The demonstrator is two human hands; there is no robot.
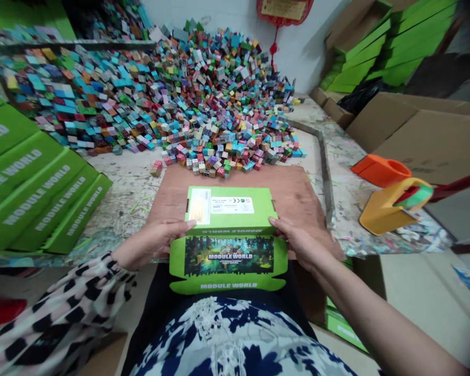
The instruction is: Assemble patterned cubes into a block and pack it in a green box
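A green cardboard box [235,209] lettered MODULE WORLD rests on a brown wooden board [297,193], its labelled face turned up. Its printed lid flap [231,257] is folded out toward my body and hangs past the board's near edge. My left hand [172,232] grips the box's near left corner, thumb on top. At the near right corner my right hand [290,232] has its thumb on the upper edge. The other fingers of both hands are partly hidden behind the box and flap.
Beyond the board lies a big heap of small coloured blocks [219,104]. Green boxes [43,193] stand in a row at left. On the right are a yellow tape dispenser [379,209], an orange holder [379,169] and a large brown carton [426,136].
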